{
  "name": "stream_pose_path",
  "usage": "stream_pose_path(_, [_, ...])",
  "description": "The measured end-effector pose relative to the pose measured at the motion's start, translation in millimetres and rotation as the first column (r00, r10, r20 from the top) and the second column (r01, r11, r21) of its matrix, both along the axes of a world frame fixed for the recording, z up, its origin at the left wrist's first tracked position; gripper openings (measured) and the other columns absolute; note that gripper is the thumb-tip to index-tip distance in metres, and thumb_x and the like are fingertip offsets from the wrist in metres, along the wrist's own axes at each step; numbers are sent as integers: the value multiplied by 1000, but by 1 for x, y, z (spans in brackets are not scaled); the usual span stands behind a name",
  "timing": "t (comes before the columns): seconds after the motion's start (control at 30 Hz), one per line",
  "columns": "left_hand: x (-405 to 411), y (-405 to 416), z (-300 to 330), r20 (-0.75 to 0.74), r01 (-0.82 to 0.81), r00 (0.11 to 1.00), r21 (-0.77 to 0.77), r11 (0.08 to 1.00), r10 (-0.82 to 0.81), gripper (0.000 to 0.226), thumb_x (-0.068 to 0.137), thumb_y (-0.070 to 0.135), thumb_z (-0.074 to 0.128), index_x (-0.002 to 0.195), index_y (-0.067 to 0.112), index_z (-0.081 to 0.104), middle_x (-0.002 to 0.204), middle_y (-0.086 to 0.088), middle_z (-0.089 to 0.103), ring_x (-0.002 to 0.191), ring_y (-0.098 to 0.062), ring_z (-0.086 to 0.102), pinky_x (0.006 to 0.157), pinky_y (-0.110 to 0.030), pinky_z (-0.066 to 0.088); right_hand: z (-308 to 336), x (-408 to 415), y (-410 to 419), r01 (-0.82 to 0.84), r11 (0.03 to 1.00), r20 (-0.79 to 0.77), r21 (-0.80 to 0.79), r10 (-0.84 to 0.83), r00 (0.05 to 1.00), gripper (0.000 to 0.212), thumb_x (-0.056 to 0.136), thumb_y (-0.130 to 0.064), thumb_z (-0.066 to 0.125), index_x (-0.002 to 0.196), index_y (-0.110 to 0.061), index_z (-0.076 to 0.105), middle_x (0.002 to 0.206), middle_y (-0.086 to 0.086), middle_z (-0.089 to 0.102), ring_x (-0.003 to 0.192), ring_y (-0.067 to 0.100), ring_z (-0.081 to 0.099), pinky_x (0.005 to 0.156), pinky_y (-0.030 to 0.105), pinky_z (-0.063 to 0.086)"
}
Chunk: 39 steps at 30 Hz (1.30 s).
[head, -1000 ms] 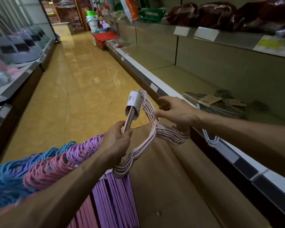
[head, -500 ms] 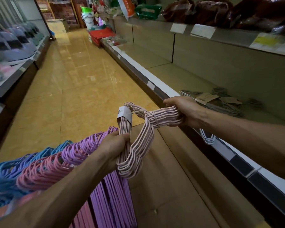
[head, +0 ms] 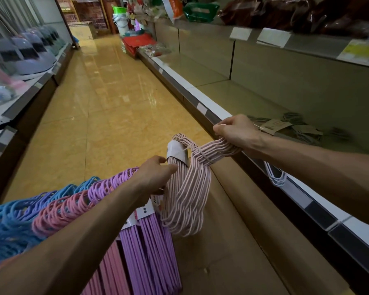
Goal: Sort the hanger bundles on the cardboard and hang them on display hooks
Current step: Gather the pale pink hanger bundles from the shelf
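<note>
Cardboard (head: pixel 232 241) lies nearest, a brown sheet running along the foot of the shelf (head: pixel 254 99) on the right. On its left part lie purple bundles (head: pixel 153 248) and pink bundles (head: pixel 113 271) of hangers, with blue bundles (head: pixel 6 226) at the far left, their hooks curling up in a row. Above the sheet, both hands hold one pale pink bundle (head: pixel 185 194) in the air. The left hand (head: pixel 156 175) has its fingers curled round the straight bars just under the paper sleeve (head: pixel 176 151). The right hand (head: pixel 235 133) is clenched on the other end of the bundle, beside the shelf edge. White hangers (head: pixel 276 174) hang from that edge below the right forearm. Farther back, grey hangers (head: pixel 294 128) with card tags lie on the shelf. Beyond, the yellow floor (head: pixel 107 103) runs down the aisle toward buckets (head: pixel 121 20).
</note>
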<state>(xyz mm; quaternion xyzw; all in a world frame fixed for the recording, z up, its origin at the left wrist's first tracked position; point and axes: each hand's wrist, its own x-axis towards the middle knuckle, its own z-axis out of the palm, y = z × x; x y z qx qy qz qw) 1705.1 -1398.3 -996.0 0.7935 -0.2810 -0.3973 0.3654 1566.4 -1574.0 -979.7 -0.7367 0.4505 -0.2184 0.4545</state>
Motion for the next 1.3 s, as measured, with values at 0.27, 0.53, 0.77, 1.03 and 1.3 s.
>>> stream_pose_path(0.27, [20, 7, 9, 499, 158, 863, -105, 982, -86, 32, 101, 27, 51, 130, 16, 58, 129, -4, 62, 105, -16, 57, 84, -26, 45, -20, 23, 21, -161, 971, -211, -174, 123, 970, 28, 99, -24, 57, 123, -12, 67, 126, 9, 66, 104, 22, 65, 85, 39, 60])
stream_pose_path(0.53, [47, 15, 5, 502, 118, 865, -227, 967, 12, 23, 102, 23, 49, 115, 22, 66, 120, 2, 63, 105, -14, 62, 73, -21, 48, -48, 56, 49, -331, 896, -400, -297, 198, 895, 35, 98, -31, 58, 127, -13, 63, 124, 8, 68, 108, 24, 66, 88, 44, 58])
stream_pose_path(0.77, [60, 18, 1, 488, 53, 868, -263, 963, 85, 22, 99, 22, 49, 105, 24, 70, 112, 2, 68, 102, -15, 64, 87, -32, 53, -79, 86, 73, -426, 802, -556, -419, 144, 819, 49, 91, -60, 52, 111, -17, 68, 109, 8, 69, 104, 30, 61, 86, 44, 52])
stream_pose_path(1.03, [57, 16, -11, 544, 229, 824, -60, 972, -161, 25, 100, 24, 50, 117, 19, 67, 116, -2, 68, 97, -12, 61, 70, -17, 47, -70, 58, 63, -297, 944, -148, -144, 276, 950, 50, 102, -46, 44, 137, -12, 49, 130, 7, 59, 110, 17, 60, 95, 41, 55])
stream_pose_path(1.3, [43, 7, -18, 578, 424, 683, 185, 886, -447, 43, 97, 37, 56, 134, 15, 51, 129, -11, 62, 108, -24, 61, 92, -35, 52, -116, 25, 63, -223, 911, -179, 347, 297, 938, 29, 104, -13, 43, 130, -18, 54, 106, 6, 67, 91, 24, 68, 76, 39, 61])
